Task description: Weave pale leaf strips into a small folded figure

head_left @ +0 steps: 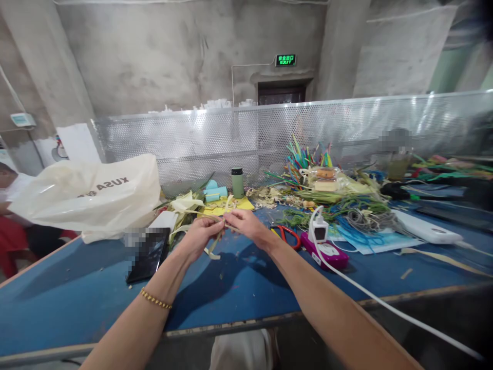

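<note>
Pale, flat plant-like strips point(213, 253) hang and stick out from between my two hands, above the blue table. My left hand point(205, 232) is closed with thumb and fingers pinched on the strips. Close against it, my right hand point(246, 225) pinches them too, its fingertips meeting the left ones. Just where the strips cross is hidden by the fingers. Beyond my hands lies a yellow sheet point(227, 207), with a green bottle point(238, 184) with a black lid behind it. Red-handled scissors point(289, 237) rest to the right of my right hand.
A black tablet-like device point(148, 262) and a large white plastic bag point(96, 198) are on the left. A purple power strip point(325, 252) with a white charger and cable sits to the right. Behind are colourful stems point(304, 159), cord bundles point(365, 218) and a perforated metal screen point(200, 139).
</note>
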`<state>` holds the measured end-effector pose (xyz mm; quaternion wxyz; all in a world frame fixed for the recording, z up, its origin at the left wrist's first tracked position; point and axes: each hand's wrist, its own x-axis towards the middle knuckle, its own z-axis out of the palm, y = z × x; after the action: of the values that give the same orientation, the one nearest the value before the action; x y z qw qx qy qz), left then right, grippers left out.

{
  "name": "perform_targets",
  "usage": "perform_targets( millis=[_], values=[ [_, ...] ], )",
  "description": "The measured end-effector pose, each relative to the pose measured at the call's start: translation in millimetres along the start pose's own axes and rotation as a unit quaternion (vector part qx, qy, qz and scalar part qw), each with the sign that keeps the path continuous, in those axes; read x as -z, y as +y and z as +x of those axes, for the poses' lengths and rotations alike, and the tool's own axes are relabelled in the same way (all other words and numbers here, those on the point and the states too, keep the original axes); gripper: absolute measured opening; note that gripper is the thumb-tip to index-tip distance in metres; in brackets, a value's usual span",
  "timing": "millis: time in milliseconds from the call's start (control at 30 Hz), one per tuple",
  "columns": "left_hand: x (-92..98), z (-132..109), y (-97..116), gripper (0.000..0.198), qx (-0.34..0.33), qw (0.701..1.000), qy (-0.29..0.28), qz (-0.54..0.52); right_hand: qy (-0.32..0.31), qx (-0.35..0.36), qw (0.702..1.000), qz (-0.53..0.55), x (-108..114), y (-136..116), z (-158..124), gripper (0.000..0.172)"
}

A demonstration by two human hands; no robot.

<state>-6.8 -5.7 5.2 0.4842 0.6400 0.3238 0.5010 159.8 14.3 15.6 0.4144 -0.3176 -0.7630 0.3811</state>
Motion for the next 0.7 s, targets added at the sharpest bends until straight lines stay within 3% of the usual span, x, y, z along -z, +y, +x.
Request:
perform_targets(
  millis=[100,267,533,700],
  values=[
    [-4.6,-1,1,0.028,0.023,0.999,-0.022,0.012,0.051,0.006,0.999,-0.006,1,4,3,0.032],
    [-6.6,-1,-1,0.031,0.049,0.999,0.000,-0.002,0.089,0.007,0.993,-0.076,-1,10,7,0.033],
    [-8.2,2,-11,0.035,0.025,0.997,0.023,0.064,0.125,0.031,0.973,-0.192,-4,9,9,0.034],
    [-9.5,2,-10,0.028,-0.006,0.998,-0.005,0.061,0.164,0.030,0.971,-0.173,-9,12,11,0.035]
  ],
)
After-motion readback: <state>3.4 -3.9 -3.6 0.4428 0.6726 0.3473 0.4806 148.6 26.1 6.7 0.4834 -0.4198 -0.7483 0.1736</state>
